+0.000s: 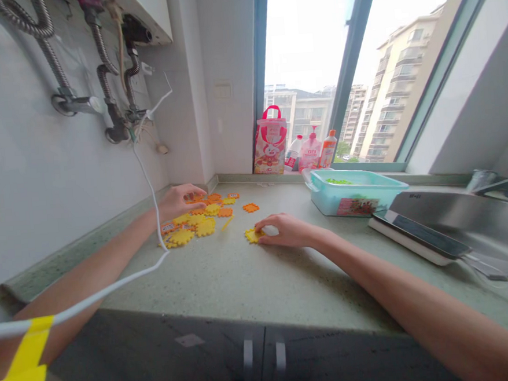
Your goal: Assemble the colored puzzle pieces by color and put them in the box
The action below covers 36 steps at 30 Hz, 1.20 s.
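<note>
A pile of flat yellow and orange toothed plastic pieces [199, 222] lies on the grey-green counter [242, 272] near the left wall. My left hand [179, 200] rests on the far side of the pile, fingers curled over some orange pieces. My right hand [285, 230] lies on the counter to the right of the pile, fingers closed on a single yellow piece [252, 235] and something white. One orange piece [250, 207] lies apart, between the hands.
A teal plastic box [354, 192] with green bits stands at the back right. A scale or tablet [418, 236] and a steel sink [478, 221] are at the right. A pink bag [270, 140] and bottles [310, 150] stand by the window. A white cable [149, 186] hangs over my left arm.
</note>
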{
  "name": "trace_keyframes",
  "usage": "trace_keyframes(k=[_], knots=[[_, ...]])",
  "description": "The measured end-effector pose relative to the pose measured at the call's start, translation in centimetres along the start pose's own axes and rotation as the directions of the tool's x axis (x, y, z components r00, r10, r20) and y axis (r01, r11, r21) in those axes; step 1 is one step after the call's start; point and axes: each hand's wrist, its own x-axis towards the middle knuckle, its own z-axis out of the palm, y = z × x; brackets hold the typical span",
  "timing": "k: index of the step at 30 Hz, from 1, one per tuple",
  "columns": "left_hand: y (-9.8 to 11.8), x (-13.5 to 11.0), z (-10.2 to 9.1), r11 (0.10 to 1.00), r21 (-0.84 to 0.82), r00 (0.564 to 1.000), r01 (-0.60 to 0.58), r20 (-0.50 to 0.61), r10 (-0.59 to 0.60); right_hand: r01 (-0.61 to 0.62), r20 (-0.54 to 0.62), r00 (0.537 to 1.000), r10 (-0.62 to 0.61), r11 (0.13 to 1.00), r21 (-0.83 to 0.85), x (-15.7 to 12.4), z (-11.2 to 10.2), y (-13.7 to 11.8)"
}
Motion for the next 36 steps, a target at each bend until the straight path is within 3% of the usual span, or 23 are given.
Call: trace_keyframes(k=[3,6,10,14,21,26,30,36], knots=[[-1.8,-0.3,-1.2,0.983,0.125,0.971,0.135,0.181,-0.156,-0.031,-0.052,0.998,0.031,1.000,0.001,0.0,0.4,0.1],[-3.5,-0.6,-2.6,0.954,0.196,0.886,0.228,0.363,-0.287,0.055,-0.089,0.995,-0.052,0.998,0.031,-0.1,0.9,-0.1],[-3.7,-0.8,-3.0,0.939,0.228,0.818,0.256,0.467,-0.337,0.104,-0.052,0.993,-0.103,0.994,0.023,0.0,1.2,-0.7],[-1.7,-0.9,-2.2,0.954,0.181,0.824,0.238,0.483,-0.297,0.069,-0.042,0.997,-0.071,0.997,-0.035,0.2,1.2,-1.1],[2.8,-1.2,-0.4,0.994,-0.018,0.855,0.111,0.511,-0.086,-0.012,-0.093,0.996,0.003,0.995,-0.097,0.0,1.0,-0.7],[4.5,-1.3,0.8,0.997,-0.072,0.877,0.011,0.479,0.025,0.045,-0.103,0.993,-0.057,0.992,-0.118,0.4,1.6,-3.1],[4.0,-1.4,1.0,0.985,-0.149,0.890,-0.082,0.435,0.140,0.154,-0.085,0.983,-0.163,0.982,-0.112,2.2,3.1,-5.6],[-0.3,-1.2,-0.9,0.994,0.014,0.910,0.112,0.399,-0.109,0.126,-0.085,0.987,-0.135,0.986,-0.108,4.2,4.4,-5.6]])
